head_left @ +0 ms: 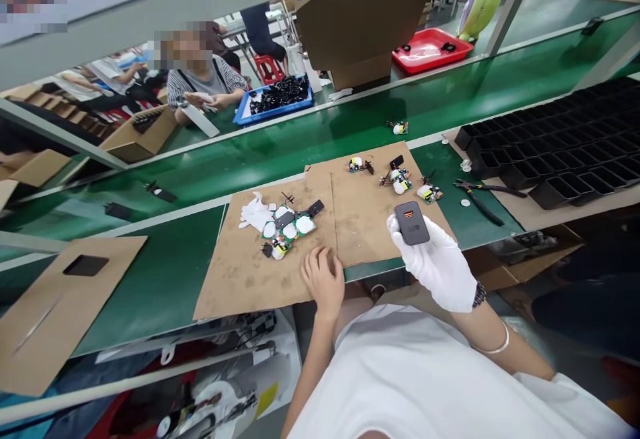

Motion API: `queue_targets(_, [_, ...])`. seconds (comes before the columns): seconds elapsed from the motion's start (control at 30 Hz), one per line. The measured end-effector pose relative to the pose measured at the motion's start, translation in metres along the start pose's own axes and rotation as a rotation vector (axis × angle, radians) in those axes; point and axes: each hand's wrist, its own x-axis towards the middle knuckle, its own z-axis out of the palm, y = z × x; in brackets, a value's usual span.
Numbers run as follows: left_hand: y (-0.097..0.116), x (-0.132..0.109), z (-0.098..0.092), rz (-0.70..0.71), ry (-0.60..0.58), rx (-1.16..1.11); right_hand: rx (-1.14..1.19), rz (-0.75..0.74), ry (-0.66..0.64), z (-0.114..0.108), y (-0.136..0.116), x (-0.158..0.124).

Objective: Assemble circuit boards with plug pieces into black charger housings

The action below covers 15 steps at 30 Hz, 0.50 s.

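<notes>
In my white-gloved right hand (443, 269) is a small black plastic case (412, 223), held up over the front edge of the cardboard mat (370, 225). Its face has a slot with orange showing through. My bare left hand (324, 279) rests on the mat's front edge with nothing in it, fingers loosely bent and slightly apart. Beyond it lie several circuit boards with white round parts (289, 229) and a crumpled white glove (257, 213). More boards with wires (399, 179) lie behind my right hand.
Cutting pliers (480, 195) lie right of the mat, beside many black open boxes (560, 189). Across the green conveyor (340, 129), a person (207, 85) sits by a blue tray (240, 117) of black parts. A red tray (425, 62) stands at the back right.
</notes>
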Motion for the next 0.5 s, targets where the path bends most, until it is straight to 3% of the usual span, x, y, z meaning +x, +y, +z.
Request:
queue_targets(0.27, [0.001, 0.001, 0.001, 0.001, 0.001, -0.012, 0.063, 0.062, 0.008, 0.022, 0.006, -0.009])
queue_targets(0.4, [0.003, 0.001, 0.001, -0.006, 0.013, 0.006, 0.04, 0.067, 0.06, 0.02, 0.008, -0.008])
queue_targets(0.5, [0.003, 0.0, 0.004, 0.014, 0.038, 0.013, -0.069, 0.053, 0.088, 0.01, 0.005, 0.011])
